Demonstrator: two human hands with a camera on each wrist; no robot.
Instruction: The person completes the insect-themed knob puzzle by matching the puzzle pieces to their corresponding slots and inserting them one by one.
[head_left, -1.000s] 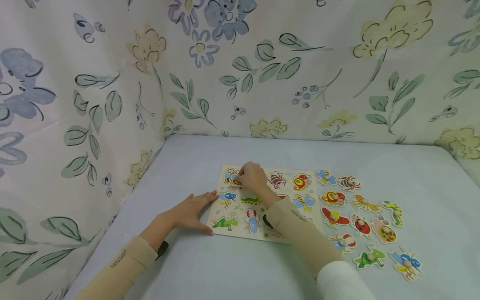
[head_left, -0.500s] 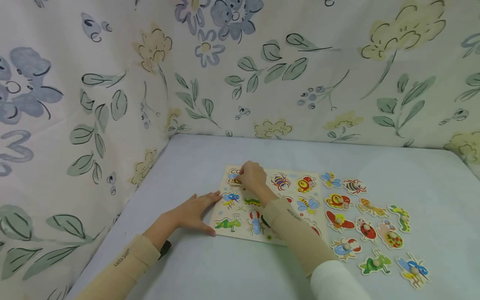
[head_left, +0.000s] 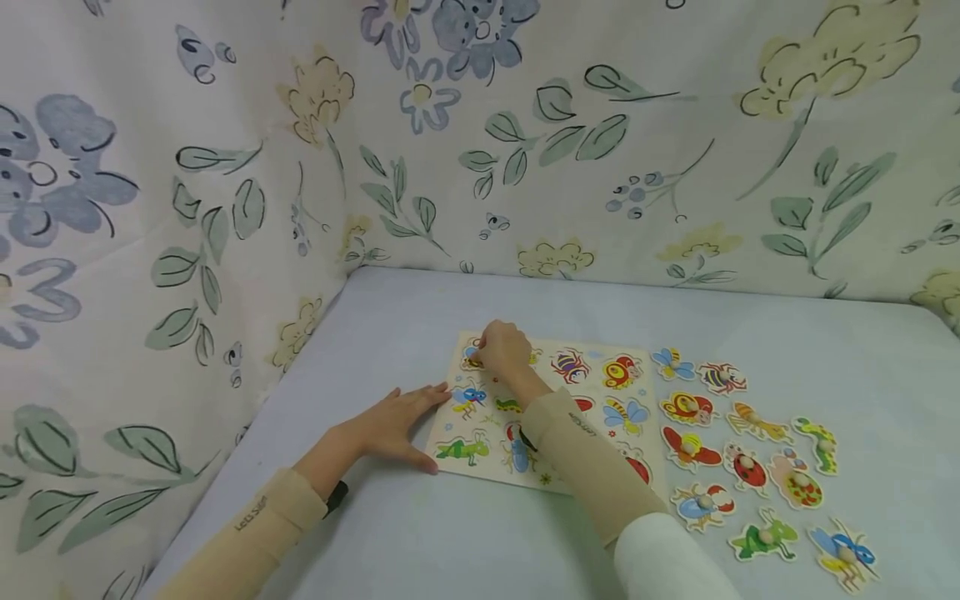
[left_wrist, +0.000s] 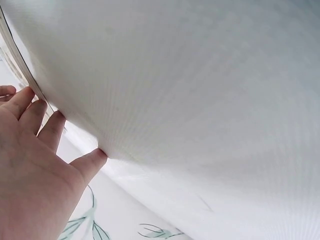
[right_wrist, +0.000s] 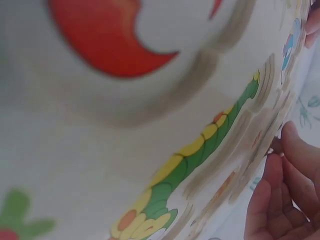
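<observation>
A pale wooden peg puzzle board [head_left: 487, 425] with insect pictures lies flat on the table. At its far left corner my right hand [head_left: 504, 350] pinches the small knob of a bee puzzle piece [head_left: 471, 357], mostly covered by the fingers. The right wrist view shows thumb and fingertips around a knob [right_wrist: 276, 145] close to the board's surface; whether the piece sits fully in its recess, I cannot tell. My left hand [head_left: 393, 423] rests at the board's left edge, fingers spread and straight. In the left wrist view its fingertips touch the board's edge [left_wrist: 25, 72].
Right of the board lie several loose knobbed pieces, among them a spider [head_left: 722, 377], a ladybug [head_left: 746, 468], a grasshopper [head_left: 765, 537] and a mosquito [head_left: 846, 554]. A floral curtain [head_left: 555, 167] hangs behind and left of the white table [head_left: 420, 533].
The bee piece under my right hand has shifted slightly and shows less beyond the fingers. The head view has turned a little left. My left hand stays at the board's edge.
</observation>
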